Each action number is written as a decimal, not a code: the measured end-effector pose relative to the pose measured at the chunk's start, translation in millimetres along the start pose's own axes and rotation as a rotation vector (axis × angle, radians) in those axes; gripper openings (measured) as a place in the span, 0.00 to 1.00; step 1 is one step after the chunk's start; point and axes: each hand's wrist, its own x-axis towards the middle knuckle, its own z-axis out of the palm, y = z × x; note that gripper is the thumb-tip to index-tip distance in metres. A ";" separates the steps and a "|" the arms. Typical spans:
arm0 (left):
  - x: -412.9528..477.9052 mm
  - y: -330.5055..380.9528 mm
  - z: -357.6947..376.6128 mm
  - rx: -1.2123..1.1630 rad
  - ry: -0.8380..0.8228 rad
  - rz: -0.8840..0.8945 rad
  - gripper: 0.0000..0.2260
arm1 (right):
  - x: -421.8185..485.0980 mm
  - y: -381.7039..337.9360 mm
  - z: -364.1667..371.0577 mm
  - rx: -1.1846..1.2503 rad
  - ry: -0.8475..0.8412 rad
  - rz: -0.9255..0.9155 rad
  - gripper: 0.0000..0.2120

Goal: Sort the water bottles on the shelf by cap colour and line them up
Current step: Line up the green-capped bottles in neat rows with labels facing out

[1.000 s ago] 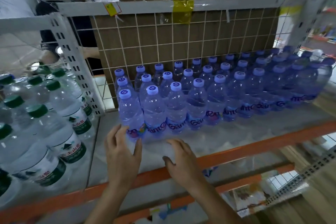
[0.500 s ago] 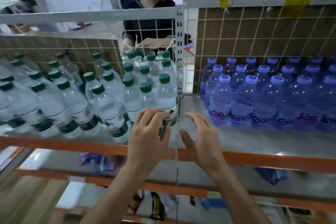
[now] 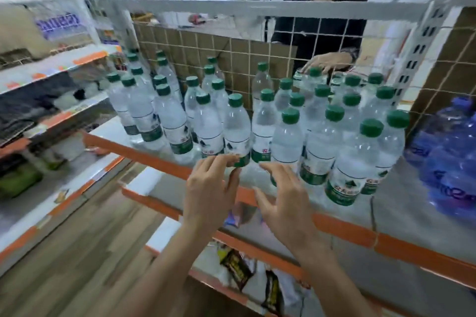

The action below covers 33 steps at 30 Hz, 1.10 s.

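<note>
Several clear water bottles with green caps stand in loose rows on the orange-edged shelf. Bluish bottles show at the far right, behind the upright post. My left hand hovers in front of a green-capped bottle, fingertips at its green label, fingers loosely bent and holding nothing. My right hand hovers beside it with spread fingers, just before the front row, also holding nothing.
A wire grid backs the shelf. Behind it stands another person in black, a hand on the rear bottles. A lower shelf holds snack packets. More shelving runs along the left, with wooden floor below.
The view has swung left from the blue bottles to the green-capped ones. Both hands moved left with it and now hover at the middle of the green front row.
</note>
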 end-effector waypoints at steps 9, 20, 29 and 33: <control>54.5 -95.9 -28.8 0.104 0.099 -0.175 0.15 | 85.3 -36.6 87.5 0.127 -0.102 -0.130 0.21; 115.8 -209.9 -65.1 0.222 0.172 -0.365 0.13 | 180.9 -91.4 195.6 0.218 -0.184 -0.279 0.23; 160.8 -334.4 -101.4 0.172 0.123 -0.349 0.20 | 225.8 -150.3 287.9 0.201 -0.069 -0.370 0.21; 190.1 -406.5 -110.9 0.111 0.022 -0.277 0.24 | 249.1 -183.4 356.7 0.145 -0.055 -0.318 0.22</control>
